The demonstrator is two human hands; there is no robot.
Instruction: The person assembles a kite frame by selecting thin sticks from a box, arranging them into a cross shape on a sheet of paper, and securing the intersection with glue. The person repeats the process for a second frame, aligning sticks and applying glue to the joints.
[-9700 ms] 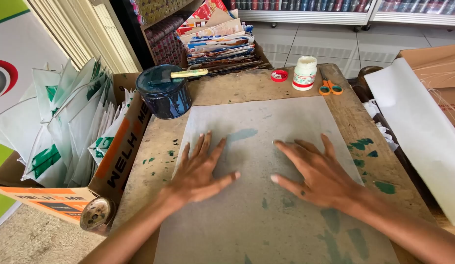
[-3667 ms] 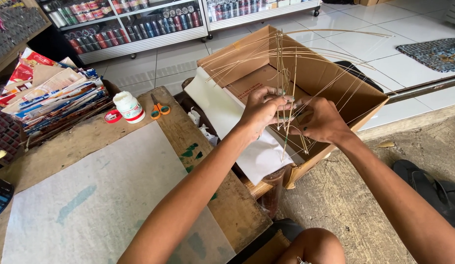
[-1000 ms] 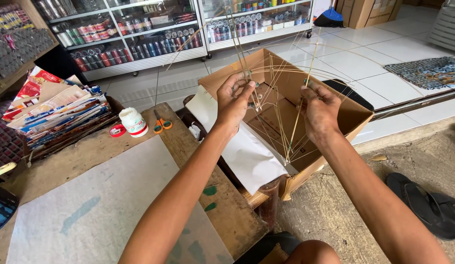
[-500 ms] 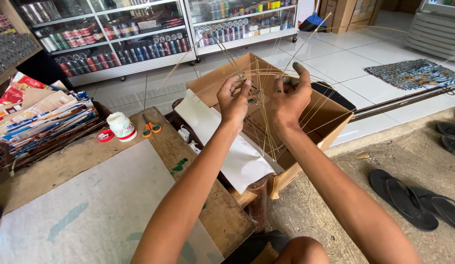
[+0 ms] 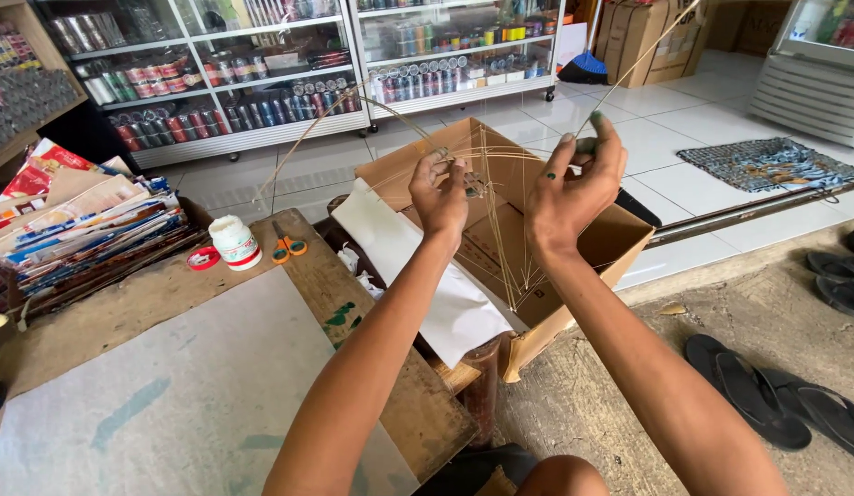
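The left hand (image 5: 441, 188) pinches a bunch of thin bamboo sticks (image 5: 500, 220); the right hand (image 5: 574, 184) seemingly pinches one stick (image 5: 643, 55), raised above the cardboard box (image 5: 592, 248) beside the table (image 5: 390, 367). Tangled sticks could snap or spill.

Matt cardboard box (image 5: 620, 241), thin bamboo sticks (image 5: 500, 220)
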